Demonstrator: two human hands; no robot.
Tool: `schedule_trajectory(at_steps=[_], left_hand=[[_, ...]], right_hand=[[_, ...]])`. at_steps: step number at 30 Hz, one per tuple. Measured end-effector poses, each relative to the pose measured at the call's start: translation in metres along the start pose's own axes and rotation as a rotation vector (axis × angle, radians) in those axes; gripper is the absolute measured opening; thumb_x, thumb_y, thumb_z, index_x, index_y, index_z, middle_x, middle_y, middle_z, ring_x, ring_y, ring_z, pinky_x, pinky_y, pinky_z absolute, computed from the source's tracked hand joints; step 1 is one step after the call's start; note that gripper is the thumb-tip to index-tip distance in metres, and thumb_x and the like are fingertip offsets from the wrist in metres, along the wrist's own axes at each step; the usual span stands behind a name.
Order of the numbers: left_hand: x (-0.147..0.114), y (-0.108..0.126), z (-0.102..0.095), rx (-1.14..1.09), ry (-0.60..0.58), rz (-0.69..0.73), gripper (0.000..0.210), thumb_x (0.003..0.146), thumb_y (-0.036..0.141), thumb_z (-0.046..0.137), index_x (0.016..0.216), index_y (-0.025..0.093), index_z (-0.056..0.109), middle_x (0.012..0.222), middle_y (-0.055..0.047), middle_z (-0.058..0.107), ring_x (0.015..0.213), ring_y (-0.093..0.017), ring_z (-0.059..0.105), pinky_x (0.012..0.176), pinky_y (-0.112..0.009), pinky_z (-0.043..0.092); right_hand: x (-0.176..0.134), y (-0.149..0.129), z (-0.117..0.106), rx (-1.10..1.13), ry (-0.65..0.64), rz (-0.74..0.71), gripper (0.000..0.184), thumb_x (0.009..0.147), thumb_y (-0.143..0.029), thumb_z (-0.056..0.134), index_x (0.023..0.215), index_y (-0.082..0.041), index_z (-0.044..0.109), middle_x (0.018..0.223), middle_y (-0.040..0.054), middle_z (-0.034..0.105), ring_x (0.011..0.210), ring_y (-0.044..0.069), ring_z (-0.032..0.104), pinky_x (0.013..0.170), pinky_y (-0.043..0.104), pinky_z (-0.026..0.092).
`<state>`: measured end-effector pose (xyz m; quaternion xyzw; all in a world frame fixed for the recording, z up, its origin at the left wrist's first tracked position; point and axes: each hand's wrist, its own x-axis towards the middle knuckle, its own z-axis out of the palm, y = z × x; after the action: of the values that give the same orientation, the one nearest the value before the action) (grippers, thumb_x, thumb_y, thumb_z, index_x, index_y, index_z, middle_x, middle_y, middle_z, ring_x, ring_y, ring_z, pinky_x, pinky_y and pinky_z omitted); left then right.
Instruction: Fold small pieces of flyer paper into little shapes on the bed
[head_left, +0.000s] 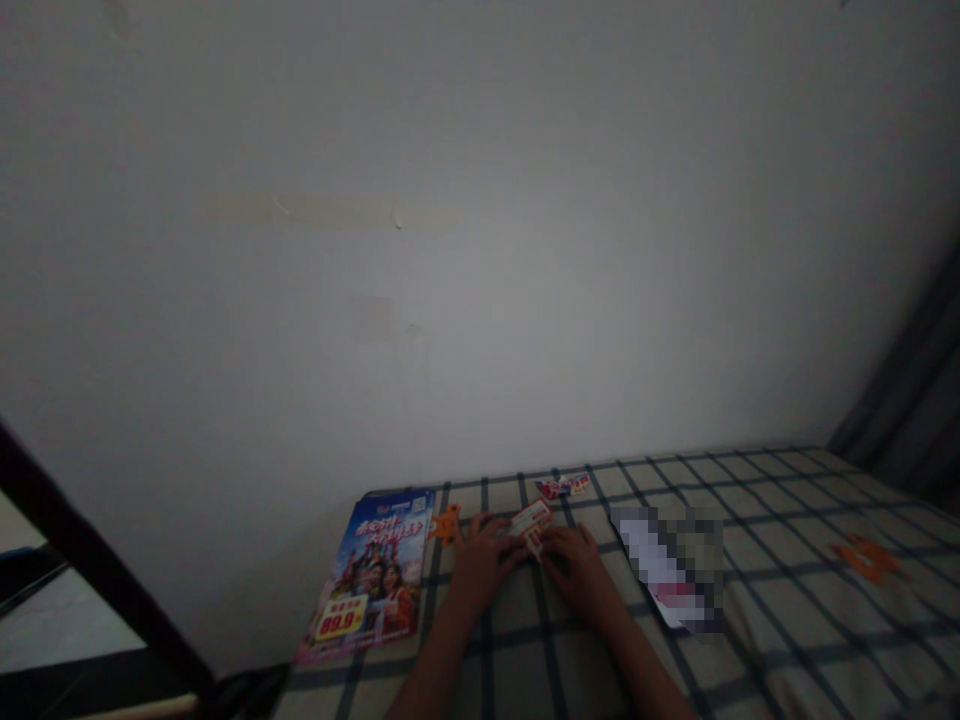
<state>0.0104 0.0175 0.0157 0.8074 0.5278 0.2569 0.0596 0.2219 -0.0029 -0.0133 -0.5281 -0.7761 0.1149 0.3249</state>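
Observation:
Near the middle of the checked bed, my left hand point(486, 548) pinches the left side of a small folded piece of printed paper point(531, 519), red and white. My right hand point(574, 558) grips the same paper from the right, its fingers bent round the lower edge. The fingertips cover part of the folds. Just beyond lies a second small folded paper point(564, 486) in blue, red and white. To the left of my left hand, a glossy flyer point(375, 575) with pictured people and "89.9" printed on it lies flat.
Right of my right hand lies a flat item point(652, 560), partly blurred out. Orange figures point(870, 558) show on the checked sheet point(780, 520). A pale wall point(525, 250) rises behind the bed. A dark bar point(105, 560) slants at the left, and a dark curtain point(907, 390) hangs at the right.

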Motion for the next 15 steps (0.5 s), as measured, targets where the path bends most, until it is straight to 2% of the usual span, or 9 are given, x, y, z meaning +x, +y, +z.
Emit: schedule_trajectory(at_steps=[4,10,15], left_hand=[[0.0007,-0.0012,0.0026,0.023,0.007,0.011,0.017,0.090,0.050,0.066,0.102,0.045,0.077,0.125,0.004,0.070,0.124,-0.032,0.052,0.112,-0.071,0.021],[0.0015,0.0018,0.0010,0.035,0.007,0.010,0.019,0.091,0.052,0.063,0.102,0.046,0.077,0.121,0.003,0.071,0.121,-0.032,0.052,0.110,-0.074,0.021],[-0.0018,0.0066,-0.0013,0.045,0.039,0.049,0.024,0.094,0.054,0.056,0.103,0.044,0.077,0.112,0.000,0.070,0.117,-0.029,0.052,0.112,-0.073,0.015]], right_hand=[[0.0002,-0.0016,-0.0004,0.004,-0.011,0.002,0.018,0.090,-0.023,0.055,0.100,-0.029,0.069,0.125,0.0042,0.068,0.123,0.023,0.059,0.119,0.060,0.017],[-0.0009,0.0003,0.0035,-0.085,0.009,-0.029,0.028,0.092,-0.023,0.052,0.112,-0.034,0.069,0.127,0.0040,0.068,0.122,0.023,0.059,0.117,0.059,0.023],[-0.0009,0.0034,0.0030,-0.148,0.022,-0.038,0.038,0.089,-0.016,0.050,0.117,-0.034,0.068,0.132,0.0040,0.066,0.130,0.024,0.054,0.118,0.062,0.021]])
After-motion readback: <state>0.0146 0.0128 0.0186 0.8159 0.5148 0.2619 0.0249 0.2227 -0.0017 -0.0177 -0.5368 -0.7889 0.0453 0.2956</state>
